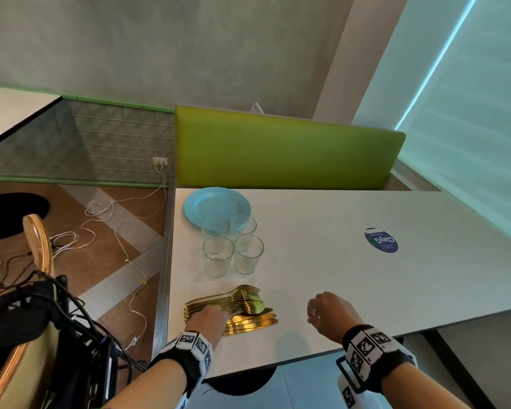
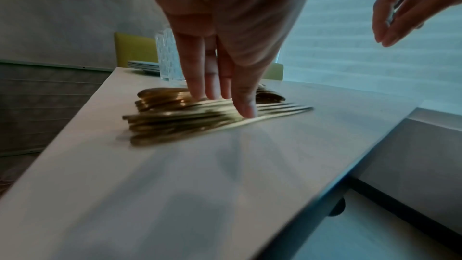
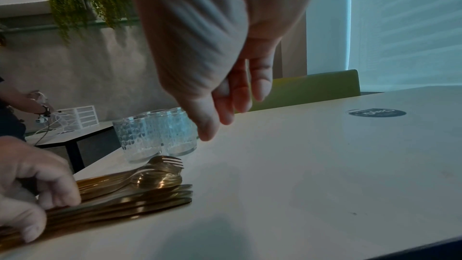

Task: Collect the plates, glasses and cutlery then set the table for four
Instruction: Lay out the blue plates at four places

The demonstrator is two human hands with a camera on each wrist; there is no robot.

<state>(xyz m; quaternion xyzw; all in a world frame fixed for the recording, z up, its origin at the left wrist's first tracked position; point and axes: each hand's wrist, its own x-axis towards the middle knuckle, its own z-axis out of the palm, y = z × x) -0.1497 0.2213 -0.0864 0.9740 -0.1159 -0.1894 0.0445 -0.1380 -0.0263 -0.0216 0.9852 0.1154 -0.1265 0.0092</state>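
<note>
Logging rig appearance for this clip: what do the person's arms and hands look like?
Left hand and right hand are bare, without gloves, and the forearms have no sleeves. Each wrist wears a black band, left band and right band, covered in white square tags with black pixel codes. A white unit with another code hangs under the right wrist.

Gold cutlery [image 1: 245, 308] — forks, spoons and knives in one pile; left hand [image 1: 208, 318] on the handle ends. Beyond the grip: four clear glasses [image 1: 232, 249], clustered; past them, a blue plate [image 1: 216, 203]. Right of the grip: right hand [image 1: 326, 312], fingers loosely curled, above the white table [image 1: 351, 290]. Farther right — a round dark sticker [image 1: 381, 240].
</note>
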